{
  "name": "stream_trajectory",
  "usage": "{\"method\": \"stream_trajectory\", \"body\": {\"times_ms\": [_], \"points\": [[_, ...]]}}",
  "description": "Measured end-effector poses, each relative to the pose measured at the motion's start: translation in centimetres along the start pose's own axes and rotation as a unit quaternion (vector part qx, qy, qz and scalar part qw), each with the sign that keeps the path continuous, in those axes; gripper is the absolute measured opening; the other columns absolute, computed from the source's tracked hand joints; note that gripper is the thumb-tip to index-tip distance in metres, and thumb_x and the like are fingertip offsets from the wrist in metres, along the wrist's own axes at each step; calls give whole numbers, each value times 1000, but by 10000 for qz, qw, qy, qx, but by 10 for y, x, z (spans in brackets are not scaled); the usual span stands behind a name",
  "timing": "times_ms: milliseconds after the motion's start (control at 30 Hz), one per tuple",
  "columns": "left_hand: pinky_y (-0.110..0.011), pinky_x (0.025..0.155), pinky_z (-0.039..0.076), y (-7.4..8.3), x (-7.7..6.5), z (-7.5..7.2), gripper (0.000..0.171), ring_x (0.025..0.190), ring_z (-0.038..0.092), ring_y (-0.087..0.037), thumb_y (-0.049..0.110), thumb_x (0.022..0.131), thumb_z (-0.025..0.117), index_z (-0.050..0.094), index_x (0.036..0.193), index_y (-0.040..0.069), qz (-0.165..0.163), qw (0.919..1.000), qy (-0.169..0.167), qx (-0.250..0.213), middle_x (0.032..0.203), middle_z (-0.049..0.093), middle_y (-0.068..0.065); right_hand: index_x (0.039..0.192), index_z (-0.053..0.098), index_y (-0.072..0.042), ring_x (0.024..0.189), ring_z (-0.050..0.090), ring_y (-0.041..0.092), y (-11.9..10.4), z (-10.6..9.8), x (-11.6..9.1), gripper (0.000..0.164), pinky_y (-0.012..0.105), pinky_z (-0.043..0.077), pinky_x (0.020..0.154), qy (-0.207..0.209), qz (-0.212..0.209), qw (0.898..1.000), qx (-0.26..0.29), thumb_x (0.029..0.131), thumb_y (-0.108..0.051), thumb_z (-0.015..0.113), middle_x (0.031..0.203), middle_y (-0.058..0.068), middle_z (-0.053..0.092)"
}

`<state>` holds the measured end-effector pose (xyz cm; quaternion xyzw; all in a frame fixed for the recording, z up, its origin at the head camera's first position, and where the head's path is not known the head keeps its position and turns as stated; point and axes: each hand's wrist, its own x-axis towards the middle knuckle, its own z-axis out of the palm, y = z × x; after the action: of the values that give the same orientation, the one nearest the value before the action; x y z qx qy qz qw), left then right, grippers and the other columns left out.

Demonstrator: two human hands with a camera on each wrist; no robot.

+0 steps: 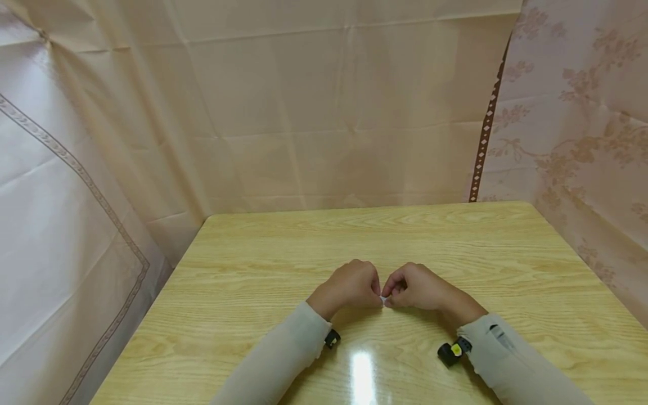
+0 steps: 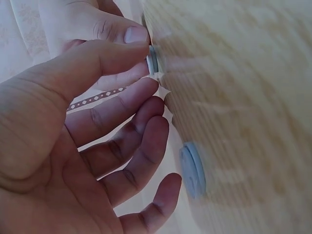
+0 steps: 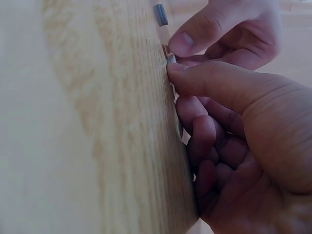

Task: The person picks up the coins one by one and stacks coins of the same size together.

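Between the fingertips of both hands is a small pale grey-blue disc (image 2: 153,61), a tiny whitish spot in the head view. My left hand (image 1: 352,284) pinches one side of it with thumb and forefinger, the other fingers loosely bent. From the opposite side my right hand (image 1: 417,287) pinches it, its remaining fingers curled in near the wood. Fingers cover much of the disc. A second grey-blue disc (image 2: 193,170) lies on the table by my left little finger; the left hand hides it in the head view.
Both hands are low over a wood-grain table (image 1: 263,242). Beige cloth (image 1: 324,112) hangs behind its far edge, with pale patterned cloth (image 1: 582,129) at the right. Small black cameras (image 1: 448,354) sit at the wrists. Light glares off the tabletop between the forearms.
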<state>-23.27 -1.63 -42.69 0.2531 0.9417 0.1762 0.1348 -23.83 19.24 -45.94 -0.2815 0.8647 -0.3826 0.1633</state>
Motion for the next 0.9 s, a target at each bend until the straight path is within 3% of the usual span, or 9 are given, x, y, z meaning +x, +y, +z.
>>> {"method": "stream_trajectory", "body": {"times_ms": [233, 900], "points": [[-26, 50, 45, -1, 0, -1, 17, 61, 54, -7, 14, 75, 82, 70, 67, 24, 29, 9997, 56, 221, 68, 63, 13, 90, 78, -18, 68, 58, 9, 0, 0, 0, 7, 23, 49, 59, -18, -11, 10000, 43, 86, -17, 84, 76, -5, 69], [-26, 50, 44, 1, 2, 1, 23, 59, 52, -7, 16, 79, 82, 68, 63, 26, -21, 9992, 61, 385, 65, 62, 14, 89, 77, -17, 67, 56, 9, 0, 0, 0, 7, 23, 47, 58, 0, 19, 10000, 49, 87, -18, 84, 76, -4, 68]]}}
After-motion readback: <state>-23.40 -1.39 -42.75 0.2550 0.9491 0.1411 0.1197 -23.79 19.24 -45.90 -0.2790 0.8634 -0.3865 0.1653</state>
